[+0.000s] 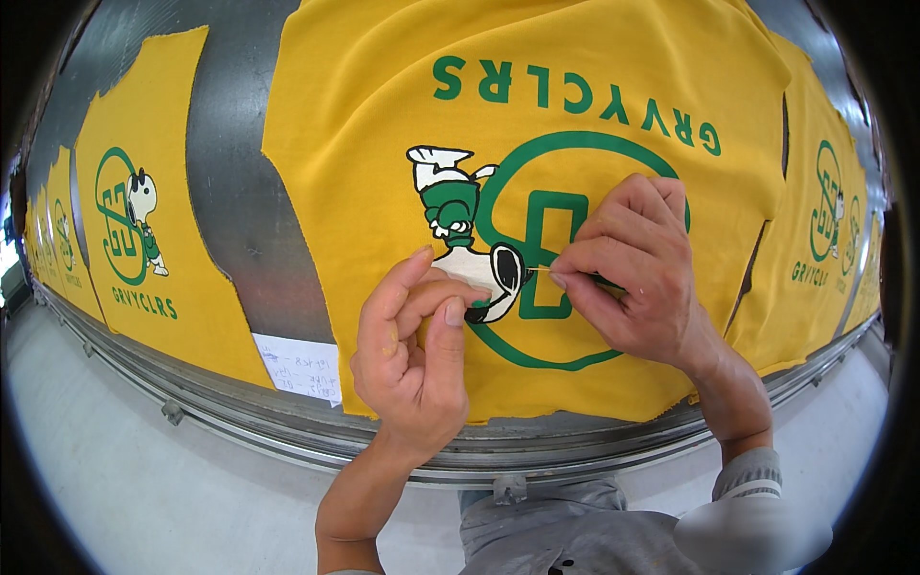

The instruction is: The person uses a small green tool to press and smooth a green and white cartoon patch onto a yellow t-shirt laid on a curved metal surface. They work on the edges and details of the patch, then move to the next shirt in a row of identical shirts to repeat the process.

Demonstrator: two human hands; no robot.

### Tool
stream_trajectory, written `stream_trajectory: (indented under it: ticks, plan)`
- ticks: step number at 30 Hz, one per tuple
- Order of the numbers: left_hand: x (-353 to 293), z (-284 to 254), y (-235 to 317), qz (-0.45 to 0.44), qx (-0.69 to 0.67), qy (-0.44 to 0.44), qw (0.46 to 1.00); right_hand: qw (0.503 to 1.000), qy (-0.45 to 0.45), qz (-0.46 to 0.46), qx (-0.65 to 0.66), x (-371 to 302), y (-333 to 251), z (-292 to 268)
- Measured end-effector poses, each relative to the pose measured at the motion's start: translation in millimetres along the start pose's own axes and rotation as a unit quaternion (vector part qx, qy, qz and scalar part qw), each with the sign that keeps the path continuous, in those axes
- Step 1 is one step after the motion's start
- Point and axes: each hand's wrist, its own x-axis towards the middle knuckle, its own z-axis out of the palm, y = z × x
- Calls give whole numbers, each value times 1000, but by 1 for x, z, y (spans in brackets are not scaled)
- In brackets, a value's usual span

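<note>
A yellow cut fabric panel (pixel 355 125) lies before me, its printed design upside down from my side. The print has green lettering, a green ring and a black, white and green cartoon dog (pixel 455 206). My right hand (pixel 632 268) pinches a thin, pale, needle-like stick (pixel 542 269) between thumb and fingertips, its end at the black patch on the dog's head. What kind of tool it is, I cannot tell. Over the dog's head, my left hand (pixel 417 335) is palm up with fingers half curled and apart. A green spot shows by one of its fingertips.
Similar printed yellow panels lie to the left (pixel 182 192) and right (pixel 805 192) on a long dark table (pixel 235 163). A handwritten paper (pixel 302 369) sits near its front edge. A metal rail (pixel 287 441) runs along that edge, close to my body.
</note>
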Motion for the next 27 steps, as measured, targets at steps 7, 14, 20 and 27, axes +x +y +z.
stream_trajectory:
  ticks: [7,14,20,27]
  plan:
    - [0,0,1,-4,-2,1,1000,1000,10,5,3,1,0,2]
    - [0,0,0,-1,2,1,1000,1000,11,6,1,0,1,2]
    - [0,0,0,1,0,3,1000,1000,6,2,6,0,1,1]
    - [1,0,0,0,-2,2,1000,1000,9,7,2,1,0,2]
